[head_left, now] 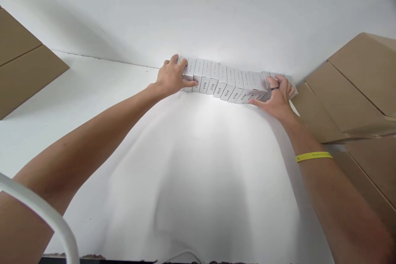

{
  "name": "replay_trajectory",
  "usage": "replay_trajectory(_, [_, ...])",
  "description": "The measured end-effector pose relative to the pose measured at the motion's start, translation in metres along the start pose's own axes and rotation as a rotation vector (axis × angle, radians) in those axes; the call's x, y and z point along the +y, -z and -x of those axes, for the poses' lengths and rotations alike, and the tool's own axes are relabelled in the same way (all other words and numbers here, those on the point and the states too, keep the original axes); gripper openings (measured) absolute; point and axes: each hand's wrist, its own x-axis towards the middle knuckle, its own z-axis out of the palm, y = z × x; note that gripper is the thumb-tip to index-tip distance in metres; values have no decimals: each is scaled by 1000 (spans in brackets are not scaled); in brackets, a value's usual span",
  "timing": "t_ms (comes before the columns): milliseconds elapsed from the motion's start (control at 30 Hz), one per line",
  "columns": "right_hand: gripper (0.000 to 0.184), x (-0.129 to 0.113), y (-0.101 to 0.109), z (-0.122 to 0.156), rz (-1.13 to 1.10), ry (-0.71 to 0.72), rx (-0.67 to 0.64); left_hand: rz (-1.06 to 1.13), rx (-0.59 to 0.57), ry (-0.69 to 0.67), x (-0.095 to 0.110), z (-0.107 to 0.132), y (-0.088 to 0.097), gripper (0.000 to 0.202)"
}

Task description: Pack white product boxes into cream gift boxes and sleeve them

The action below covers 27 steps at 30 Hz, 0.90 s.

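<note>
A row of several small white boxes [227, 82] with grey lettering stands side by side on a white table [198, 165], pushed up against the white wall. My left hand [171, 77] clasps the left end of the row, fingers over the top and thumb on the front face. My right hand [277, 94] presses on the right end, fingers laid over the last boxes, a dark ring on one finger. A yellow band [313, 156] circles my right wrist. The two hands squeeze the row between them.
Stacked brown cardboard cartons [355, 95] stand at the right, close to my right hand. Another brown carton [21, 66] sits at the far left. A white curved bar [46, 214] crosses the lower left corner, near my left arm.
</note>
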Motion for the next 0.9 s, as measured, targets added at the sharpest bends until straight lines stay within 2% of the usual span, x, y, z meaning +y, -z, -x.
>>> replay_trajectory(67, [89,-22,-5,1,9,93,1,-23,8,-10,3,2,0,75])
replay_trajectory(167, [64,-52,-18,-7,35,304,-49,-57,-4,-46,3,4,1,78])
replay_trajectory(233, [61,-61,-26,-18,64,388,-80,-75,-32,-81,2,3,1,76])
replay_trajectory(333, [70,-60,-31,-29,95,390,-100,-84,-86,-144,-1,1,1,71])
replay_trajectory(467, [72,-62,-30,-26,117,355,-85,-99,-85,-181,-1,-2,-2,71])
replay_trajectory(600, [73,-88,-34,-22,104,386,-33,-104,-76,-194,1,0,-2,72])
replay_trajectory(733, [69,-117,-42,-35,99,481,-85,-111,-66,-194,2,2,-1,71])
replay_trajectory(900, [74,-128,-43,-39,126,418,-80,-109,-52,-174,1,4,-2,70])
